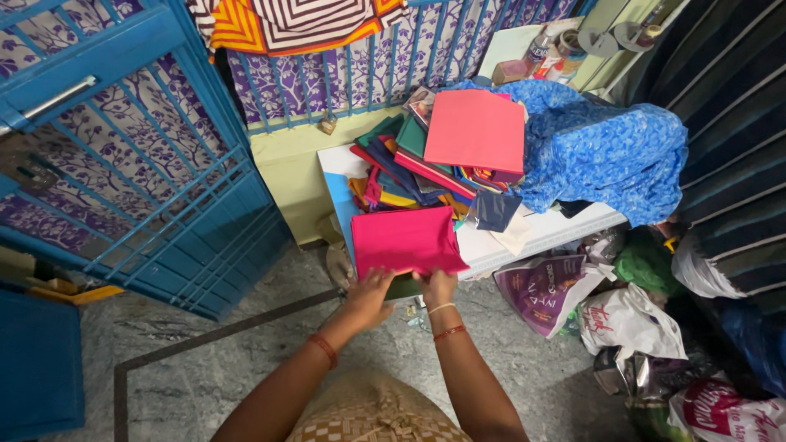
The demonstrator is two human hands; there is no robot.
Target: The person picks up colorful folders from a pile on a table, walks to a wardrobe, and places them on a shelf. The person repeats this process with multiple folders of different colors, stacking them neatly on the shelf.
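- Both hands, left hand (370, 293) and right hand (438, 286), grip the near edge of a folded bright pink cloth (404, 240).
- It lies on a white board (565, 226), overhanging its front edge.
- Behind sits a stack of folded coloured fabrics (426, 168).
- Beside that lies a crumpled blue printed cloth (610, 151).

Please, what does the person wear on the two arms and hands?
Both forearms are bare, no sleeves and no gloves. The left hand has a red thread band at its wrist. The right hand has a thin pale bangle and a red beaded bracelet below it.
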